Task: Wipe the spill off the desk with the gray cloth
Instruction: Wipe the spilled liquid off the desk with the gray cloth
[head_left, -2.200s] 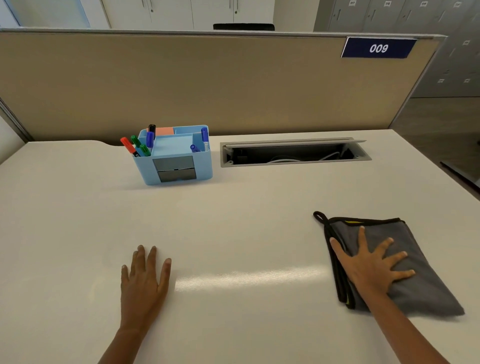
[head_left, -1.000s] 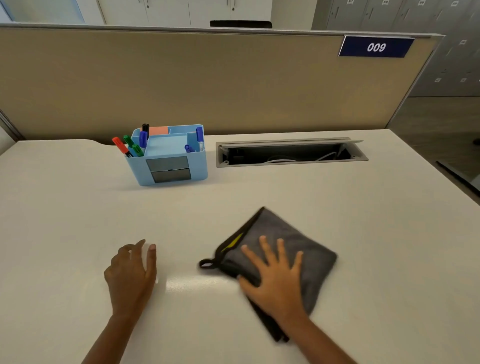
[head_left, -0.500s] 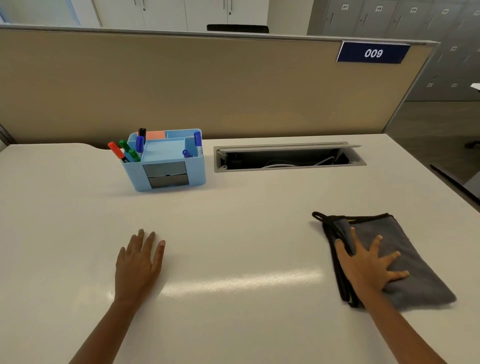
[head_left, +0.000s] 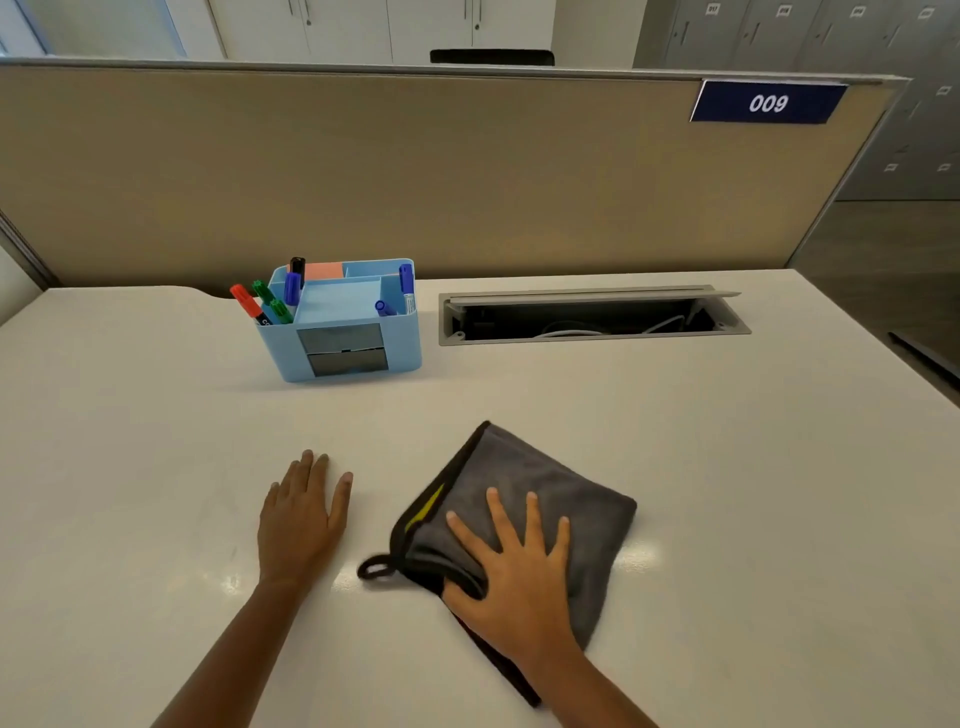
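Observation:
The folded gray cloth (head_left: 550, 480), dark-edged with a black loop at its left corner, lies turned diagonally on the white desk (head_left: 753, 467) near the front middle. My right hand (head_left: 514, 571) presses flat on its near half, fingers spread, thumb tucked at the cloth's edge. My left hand (head_left: 301, 519) rests palm-down on the bare desk just left of the cloth, holding nothing. No distinct spill shows; only glossy patches glint on the surface around the cloth.
A light blue desk organizer (head_left: 343, 332) with several markers stands at the back left of centre. An open cable tray (head_left: 587, 317) is set into the desk behind the cloth. A beige partition (head_left: 415, 171) closes the far edge.
My right hand has swept the cloth from the right side of the desk leftward to the middle, turning it diagonal. My left hand stayed flat in about the same spot.

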